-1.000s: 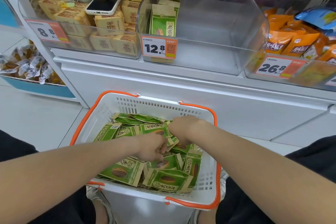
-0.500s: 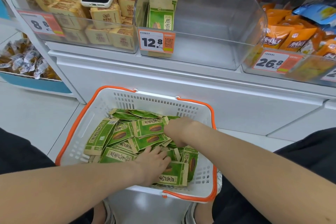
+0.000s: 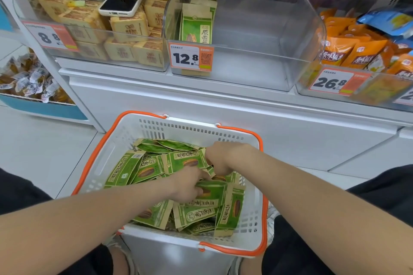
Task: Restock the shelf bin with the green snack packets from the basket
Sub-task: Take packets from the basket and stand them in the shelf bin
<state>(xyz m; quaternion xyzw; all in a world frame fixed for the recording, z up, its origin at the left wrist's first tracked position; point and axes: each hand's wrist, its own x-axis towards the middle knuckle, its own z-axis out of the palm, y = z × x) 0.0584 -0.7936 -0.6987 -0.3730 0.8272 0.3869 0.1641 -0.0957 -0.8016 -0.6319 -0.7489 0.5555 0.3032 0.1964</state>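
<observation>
Clearly the restocking is at an early stage. The shelf bin point(image 3: 268, 35) holds only a short row of upright packets point(image 3: 196, 29) pressed against its left wall, behind the 12.8 price tag point(image 3: 190, 58). The rest of the bin's floor shows bare through the clear front. Nearly all of the green packets point(image 3: 185, 161) lie heaped in the basket point(image 3: 125, 140), which sits low in front of the shelf between the person's knees, so almost the whole load is left to move.

Both hands are down in the heap, close together near its middle. The left grip point(image 3: 190, 183) has its fingers curled over a packet that bulges up beside it, and appears to be grasping it. The right grip point(image 3: 221, 158) is knuckles-up with its fingers buried among the packets; whether it has hold of anything cannot be told.

The packets in the basket lie mostly flat and overlapping, their long axes pointing every way, some slanted and some with the print upside down to the camera. Those in the bin stand with the long axis vertical and faces toward the aisle. Each packet taken from the basket probably needs turning upright to match.
</observation>
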